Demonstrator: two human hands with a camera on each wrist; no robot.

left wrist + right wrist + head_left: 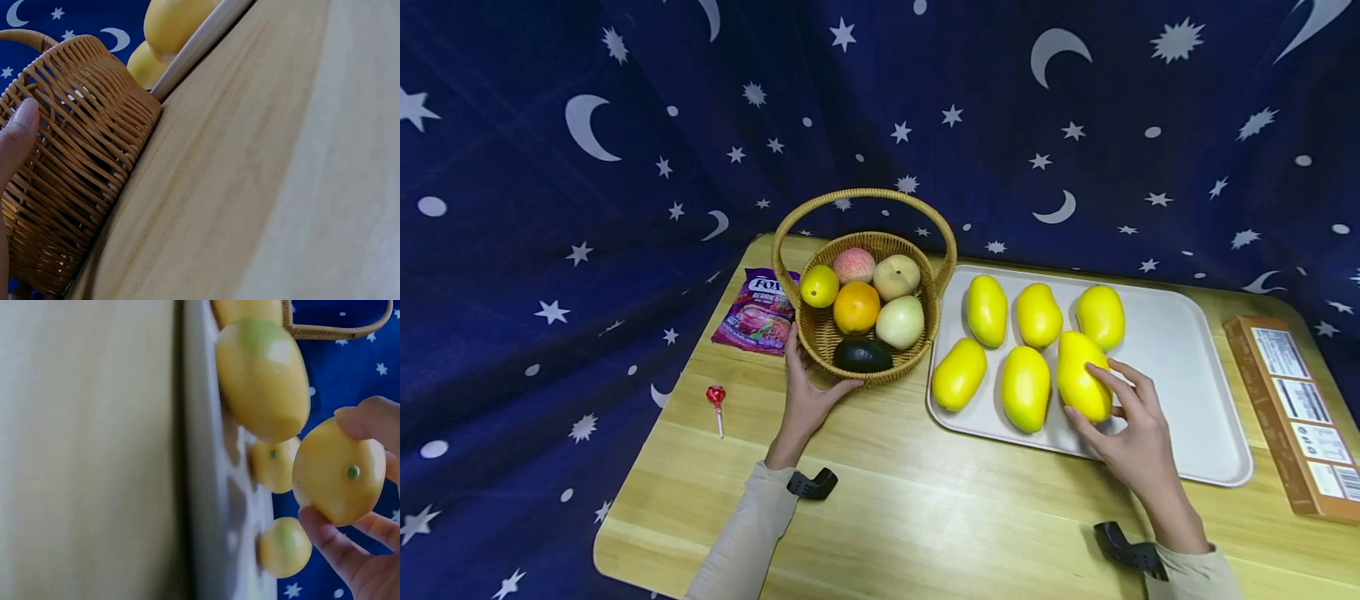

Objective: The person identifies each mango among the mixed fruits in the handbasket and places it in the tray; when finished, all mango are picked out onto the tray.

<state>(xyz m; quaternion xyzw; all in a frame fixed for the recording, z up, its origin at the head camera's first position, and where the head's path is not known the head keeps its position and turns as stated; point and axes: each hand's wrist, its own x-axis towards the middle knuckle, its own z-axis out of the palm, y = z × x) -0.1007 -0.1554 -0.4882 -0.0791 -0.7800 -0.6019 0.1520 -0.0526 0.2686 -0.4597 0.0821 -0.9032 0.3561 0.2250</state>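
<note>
A yellow mango [1084, 377] is pinched between the thumb and fingers of my right hand [1131, 425]. In the right wrist view that mango [340, 472] is raised off the tray, its stem end facing the camera. Several more mangoes [1026, 389] lie in two rows on the white tray [1180, 375]. My left hand [808, 400] grips the left front wall of a wicker basket [880, 375], thumb along the front. Inside the basket are a peach [853, 266], an orange [857, 307], a lemon [819, 287], an avocado [862, 355] and two pale round fruits [900, 322].
Left of the basket lies a purple candy bag [756, 312], with a red lollipop [716, 396] nearer the front. A brown box [1292, 408] sits at the table's right side. Behind the wooden table [880, 492] hangs a dark blue star-and-moon cloth [865, 100]. The basket's tall handle [865, 193] arches up.
</note>
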